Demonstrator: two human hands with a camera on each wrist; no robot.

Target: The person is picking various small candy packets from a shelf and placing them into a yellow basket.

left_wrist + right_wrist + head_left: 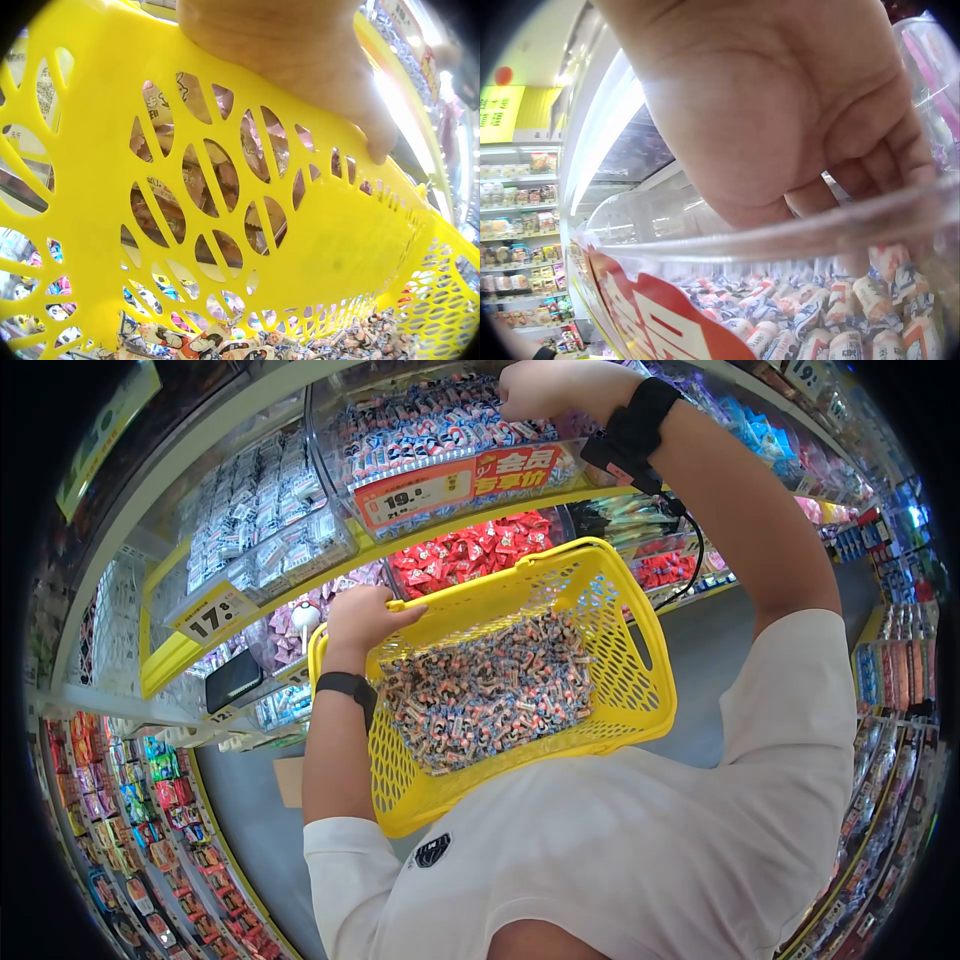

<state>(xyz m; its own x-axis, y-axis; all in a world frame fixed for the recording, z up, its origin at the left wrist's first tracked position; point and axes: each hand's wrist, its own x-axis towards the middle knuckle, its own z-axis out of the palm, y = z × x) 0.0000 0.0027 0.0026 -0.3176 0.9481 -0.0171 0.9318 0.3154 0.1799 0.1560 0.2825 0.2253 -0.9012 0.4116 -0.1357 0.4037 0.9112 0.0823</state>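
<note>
A yellow plastic basket [640, 700] with a perforated wall hangs in front of the person's body, its bottom covered by a heap of small wrapped candies [490, 690]. The left hand [370, 622] grips the basket's far rim near its left corner, thumb lying along the edge. Inside a clear bin [705, 244], the right hand [787, 112] reaches down over the front lip with bent fingers. Its fingertips are down among white, blue and red wrapped candies [840, 307], partly blurred behind the plastic. I cannot tell whether the fingers hold any.
A red-and-yellow price sign [450, 485] fronts the bin. To its left is another bin of silver-blue wrapped candies [265, 510]; red packets [475, 550] fill a lower bin. A dark phone-like slab [233, 680] lies at the lower shelf edge. Snack shelves [150, 830] stand behind on the left.
</note>
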